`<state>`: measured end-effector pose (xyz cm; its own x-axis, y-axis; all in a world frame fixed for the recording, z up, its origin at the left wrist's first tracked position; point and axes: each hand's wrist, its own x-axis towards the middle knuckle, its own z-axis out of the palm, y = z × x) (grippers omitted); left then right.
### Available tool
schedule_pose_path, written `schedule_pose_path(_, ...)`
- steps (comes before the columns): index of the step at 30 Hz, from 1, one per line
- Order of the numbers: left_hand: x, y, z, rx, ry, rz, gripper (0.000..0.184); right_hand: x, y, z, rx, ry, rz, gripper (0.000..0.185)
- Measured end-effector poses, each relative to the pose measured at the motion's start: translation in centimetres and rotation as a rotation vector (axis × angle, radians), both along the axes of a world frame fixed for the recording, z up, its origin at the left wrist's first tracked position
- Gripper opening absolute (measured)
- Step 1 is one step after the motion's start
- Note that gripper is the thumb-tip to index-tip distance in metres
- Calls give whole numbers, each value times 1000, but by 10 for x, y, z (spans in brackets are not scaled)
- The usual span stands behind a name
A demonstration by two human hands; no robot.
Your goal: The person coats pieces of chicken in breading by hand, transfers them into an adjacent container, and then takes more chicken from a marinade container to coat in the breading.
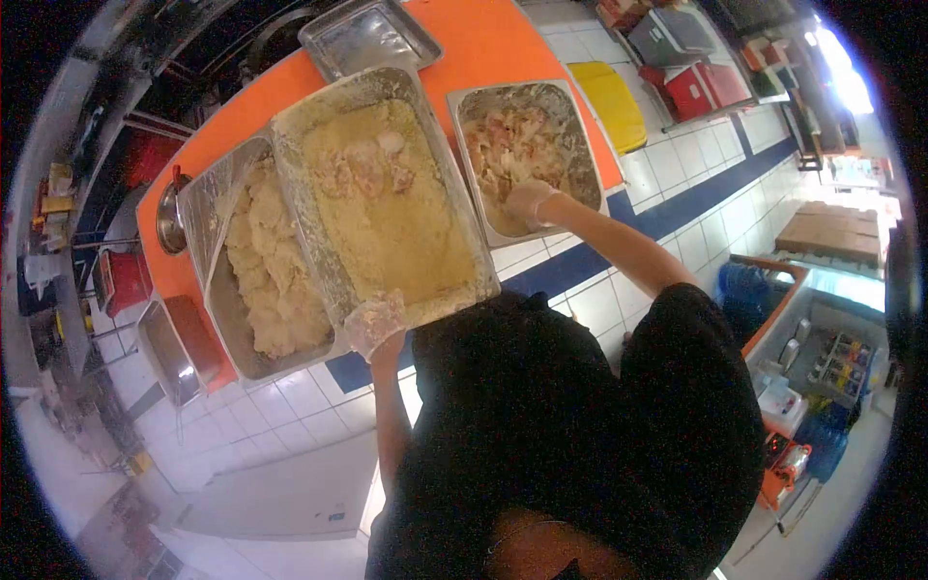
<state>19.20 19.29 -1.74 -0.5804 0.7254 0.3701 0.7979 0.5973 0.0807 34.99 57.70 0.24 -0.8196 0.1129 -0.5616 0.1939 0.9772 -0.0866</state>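
My right hand (534, 203), in a clear glove, reaches down into a metal pan (491, 235) of raw chicken pieces (517, 140) in pale liquid. Its fingertips are hidden in the pan. My left hand (375, 327), in a flour-caked glove, is at the near corner of the middle metal tray (452, 184); its fingers are too unclear to make out. Yellowish flour (387, 237) fills that tray, and a few meat pieces (362, 172) lie on it toward the far end. Left of it, a third metal pan (205, 217) holds a heap of flour-coated pieces (275, 271).
All three pans stand on an orange table (483, 39). An empty-looking metal tray (372, 43) lies at its far end, and a round metal bowl (172, 215) at the left. A smaller metal pan (174, 353) sits at the near left edge. A yellow stool (611, 104) stands beyond.
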Motion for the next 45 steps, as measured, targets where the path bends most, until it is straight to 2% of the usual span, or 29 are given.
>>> schedule_pose_path(2,2,4,20,4,-163,-1,31,-12,11,5,-47,-1,17,21)
schedule_pose_path(4,3,8,27,-19,-128,21,33,-30,32,2,114,35,-188,27)
schedule_pose_path(5,3,9,29,-41,-91,27,35,-33,43,-11,110,37,-192,27)
schedule_pose_path(7,3,8,26,-64,-113,33,36,-29,57,-39,72,380,-361,33)
schedule_pose_path(10,2,2,10,-106,-124,50,36,-44,43,-68,191,386,-477,35)
schedule_pose_path(12,-3,-2,2,-127,-111,57,35,-43,48,-102,213,450,-392,35)
schedule_pose_path(14,-2,-1,0,-128,-140,39,35,-38,52,-95,242,497,-303,34)
schedule_pose_path(17,2,3,14,-84,-274,82,34,-36,62,-48,89,232,-447,42)
schedule_pose_path(19,4,7,27,-104,-199,83,34,-14,60,5,207,489,120,41)
schedule_pose_path(20,6,9,32,-127,-119,77,33,-3,74,-6,208,484,127,41)
schedule_pose_path(24,3,11,35,-189,-143,70,33,38,88,-21,-371,607,-450,42)
schedule_pose_path(26,1,9,30,-304,-344,121,39,46,89,-13,-442,639,-534,43)
schedule_pose_path(27,2,8,28,-304,-346,118,39,48,89,-11,-437,641,-549,43)
schedule_pose_path(29,4,13,37,-206,-171,76,34,42,87,-8,-252,576,-429,43)
schedule_pose_path(31,7,14,39,-208,-167,91,34,31,78,-6,26,439,-196,44)
schedule_pose_path(33,8,15,40,-209,-159,113,35,11,52,3,63,319,-157,44)
schedule_pose_path(34,9,15,40,-149,-168,102,36,-3,34,4,-113,272,-421,38)
schedule_pose_path(36,7,14,36,-91,-172,84,36,-18,5,-10,6,361,-120,25)
schedule_pose_path(37,6,12,30,-99,-155,52,35,-28,-4,-30,3,366,-125,25)
schedule_pose_path(39,5,9,31,-118,-133,19,33,-42,-22,-75,204,247,-288,25)
schedule_pose_path(40,7,11,35,-194,-186,68,32,-44,-23,-81,196,251,-293,25)
schedule_pose_path(42,3,13,42,-268,-239,120,31,-44,-13,-92,6,186,-295,23)
schedule_pose_path(43,4,12,43,-187,-236,82,30,-44,-3,-110,133,272,-133,22)
schedule_pose_path(44,6,12,42,-103,-236,51,29,-39,3,-106,133,265,-119,22)
schedule_pose_path(45,6,10,35,-99,-248,69,29,-33,11,-101,284,297,-179,21)
